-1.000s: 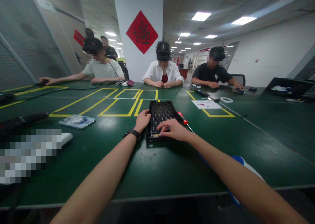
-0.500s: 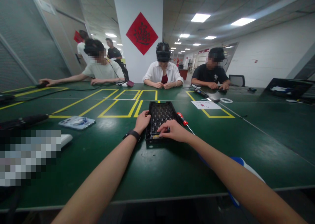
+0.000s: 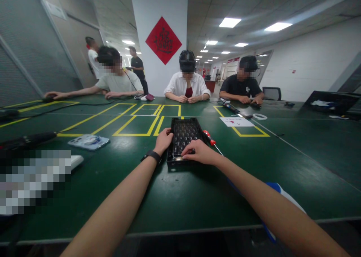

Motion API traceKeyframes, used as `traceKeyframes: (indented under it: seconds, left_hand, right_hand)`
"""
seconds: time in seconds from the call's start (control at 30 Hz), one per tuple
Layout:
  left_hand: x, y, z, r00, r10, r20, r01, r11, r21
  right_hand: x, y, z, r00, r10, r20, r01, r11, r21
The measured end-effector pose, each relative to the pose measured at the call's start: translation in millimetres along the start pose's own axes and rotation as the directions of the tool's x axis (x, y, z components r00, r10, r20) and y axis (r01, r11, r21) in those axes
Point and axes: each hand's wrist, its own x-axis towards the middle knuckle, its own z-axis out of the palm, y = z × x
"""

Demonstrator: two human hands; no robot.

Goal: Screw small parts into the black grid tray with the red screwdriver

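Observation:
A black open plastic case lies on the green table, its inside filled with rows of small round sockets. My left hand holds its left wall, fingers curled over the edge. Over the case's near right corner is my right hand, thumb and fingers pinched together low inside. Right by those fingertips a small pale yellowish piece shows at the near end. Whatever the pinch holds is hidden by the fingers. Along the case's right side lies a screwdriver with a red handle.
On the left are a phone, a black power tool and a blurred-out pale object. Beyond the case lie a paper sheet and a tape roll. A blue and white item sits under my right forearm. Several people sit opposite.
My right hand has shifted very slightly within the case's near end, still pinched. My left hand keeps its hold. The view has tilted slightly, and people in the background have moved.

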Motion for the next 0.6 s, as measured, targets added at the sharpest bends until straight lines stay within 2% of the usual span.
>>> traceKeyframes:
  seconds: [0.17,0.43,0.6]
  left_hand:
    - [1.2,-2.1,0.8,1.0,0.013,-0.004,-0.013,1.0,0.004]
    - [2.9,-4.3,2.1,1.0,0.003,-0.005,-0.003,1.0,0.0]
    - [-0.7,1.1,-0.9,1.0,-0.018,-0.006,0.018,1.0,0.004]
  right_hand:
    - [-0.1,1.9,0.4,0.999,0.05,-0.002,-0.05,0.993,0.112]
    - [-1.2,-2.1,-1.3,1.0,-0.011,-0.015,0.011,1.0,0.006]
    - [1.2,-1.9,-1.0,1.0,0.009,0.02,-0.01,0.998,0.058]
